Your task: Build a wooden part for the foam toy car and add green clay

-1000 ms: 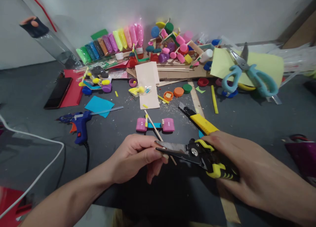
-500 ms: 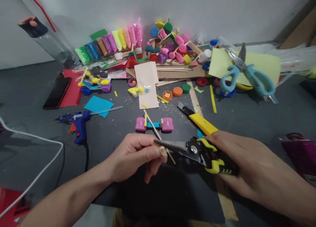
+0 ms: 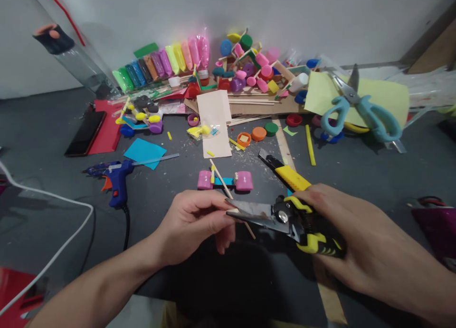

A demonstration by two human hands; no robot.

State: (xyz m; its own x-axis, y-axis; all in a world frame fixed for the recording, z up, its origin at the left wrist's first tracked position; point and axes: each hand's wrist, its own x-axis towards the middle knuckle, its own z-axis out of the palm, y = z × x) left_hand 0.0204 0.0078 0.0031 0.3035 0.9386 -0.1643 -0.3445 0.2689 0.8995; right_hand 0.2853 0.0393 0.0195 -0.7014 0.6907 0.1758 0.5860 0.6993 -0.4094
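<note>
My right hand [image 3: 352, 242] is wrapped round the black-and-yellow handles of a pair of snips [image 3: 283, 216]. Their blades are slightly apart and point left, the tips at my left fingertips. My left hand [image 3: 194, 226] pinches a small pale piece [image 3: 233, 210], which shows between the blades; most of it is hidden by my fingers. Just beyond my hands lies a thin wooden stick [image 3: 221, 177], across a blue strip with pink wheels [image 3: 244, 180] at its ends. A yellow utility knife [image 3: 292, 177] rests beside my right hand, blade out.
At the left lie a blue glue gun [image 3: 117, 176], a blue paper square [image 3: 145, 152] and a phone [image 3: 85, 133]. Orange and green caps [image 3: 259, 133] sit mid-table near a pale card strip [image 3: 215, 123]. Large scissors [image 3: 352, 97] lie at the right. Colourful clay packets [image 3: 164, 62] line the back.
The snips' blades have parted a little, and the pale piece now sits between their tips. My left fingers have shifted slightly on it. The whole view has drifted slightly.
</note>
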